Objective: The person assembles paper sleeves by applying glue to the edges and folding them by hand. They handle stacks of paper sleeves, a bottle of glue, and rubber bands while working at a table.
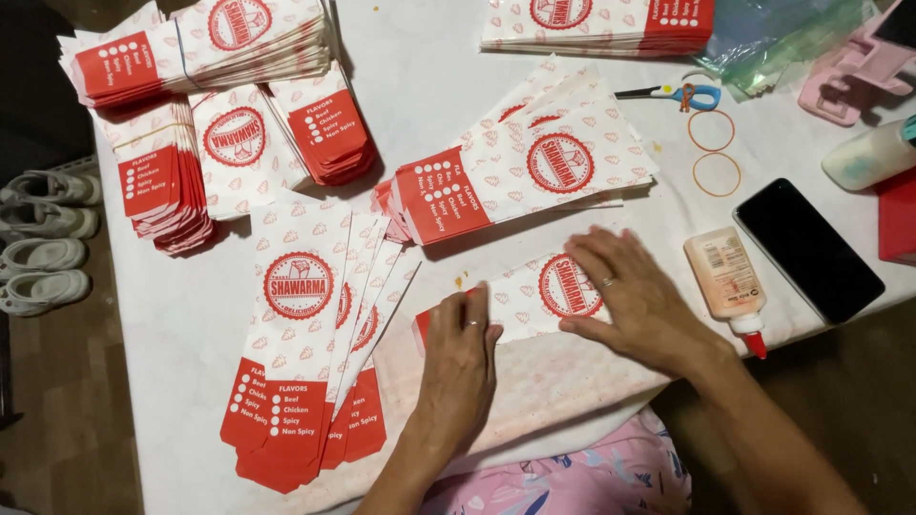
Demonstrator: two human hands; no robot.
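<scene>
- While both hands lie flat on it, a red-and-white paper bag (pixel 534 296) sits low in the middle of the frame on the white table (pixel 191 324).
- Left hand (pixel 461 355): fingers straight and close together, palm pressing down on the bag's left end; its grip holds nothing.
- Right hand (pixel 634 300): fingers spread, flat across the bag's right part beside the round red emblem; nothing pinched here either.
- Just right of that hand lies a small glue bottle (pixel 727 278) with a red tip, and further right a dark phone (pixel 807 248).
- 2 rubber bands (pixel 714 153) and blue-handled scissors (pixel 673 93) lie at upper right.
- Left of centre, a fanned row of bags (pixel 315 353) overlaps; another loose pile (pixel 520 167) is above the hands.
- Bundled stacks (pixel 205 105) fill the upper left.
- Pale sandals (pixel 43 238) rest on the floor at the left edge.
</scene>
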